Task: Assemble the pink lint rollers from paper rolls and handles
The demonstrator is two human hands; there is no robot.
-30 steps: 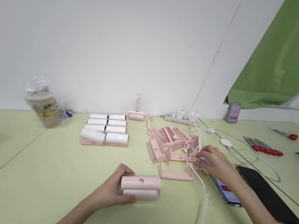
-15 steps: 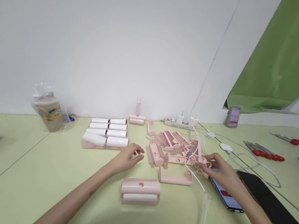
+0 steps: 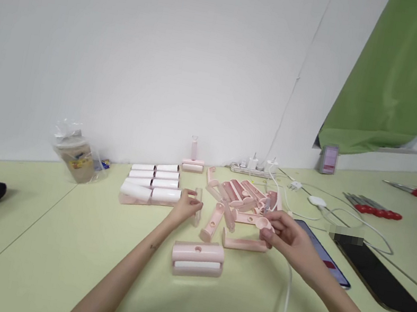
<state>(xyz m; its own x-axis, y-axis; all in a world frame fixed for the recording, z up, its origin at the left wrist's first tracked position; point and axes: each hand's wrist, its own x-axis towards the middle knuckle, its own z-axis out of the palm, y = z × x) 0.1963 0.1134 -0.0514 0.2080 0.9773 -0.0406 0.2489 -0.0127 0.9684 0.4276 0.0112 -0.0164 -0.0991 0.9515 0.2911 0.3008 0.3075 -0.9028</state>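
Observation:
My left hand (image 3: 184, 206) is closed on a clear plastic cover piece (image 3: 197, 206) held upright beside the heap of pink roller parts (image 3: 243, 200). My right hand (image 3: 286, 237) pinches a pink handle (image 3: 260, 222) lifted off the right side of that heap. A pink roller case with a white roll in it (image 3: 197, 259) lies on the table in front of both hands, untouched. A loose pink cylinder (image 3: 212, 221) and a pink bracket (image 3: 243, 243) lie between my hands.
White rolls (image 3: 152, 183) are stacked in rows at the back left, with an upright assembled roller (image 3: 192, 160) behind them. A bagged jar (image 3: 75, 153) stands far left. A phone (image 3: 326, 255), a dark tablet (image 3: 381, 276), white cables (image 3: 286, 293), red-handled scissors (image 3: 374, 209) and a power strip (image 3: 249, 170) lie right.
My left hand let go of the roller case, reached forward to the heap and closed on the clear cover. My right hand drew back from the heap with a pink handle.

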